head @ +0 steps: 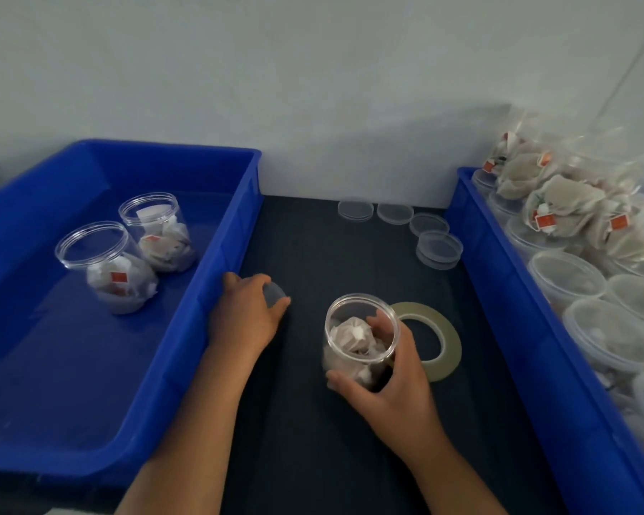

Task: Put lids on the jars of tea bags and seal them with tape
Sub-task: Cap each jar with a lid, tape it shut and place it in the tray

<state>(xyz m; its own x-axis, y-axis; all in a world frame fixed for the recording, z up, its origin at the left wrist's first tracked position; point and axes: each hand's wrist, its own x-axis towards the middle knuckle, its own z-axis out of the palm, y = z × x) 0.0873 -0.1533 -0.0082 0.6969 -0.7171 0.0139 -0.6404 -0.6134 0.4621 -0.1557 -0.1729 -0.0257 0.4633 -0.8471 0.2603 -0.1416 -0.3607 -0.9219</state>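
A clear plastic jar [354, 328] with tea bags inside stands open on the dark mat, and my right hand [391, 381] grips it round its side. My left hand [248, 314] lies left of it beside the blue crate's wall, its fingers curled over a clear lid [274, 291]. A roll of pale tape [437, 340] lies flat just right of the jar. Several clear lids [439, 247] sit at the back of the mat. Two open jars of tea bags [108, 269] [157, 232] stand in the left crate.
A blue crate [224, 232] bounds the mat on the left. Another blue crate [499, 291] on the right holds several jars [569, 280] and a bag of loose tea bags [558, 206]. A white wall rises behind.
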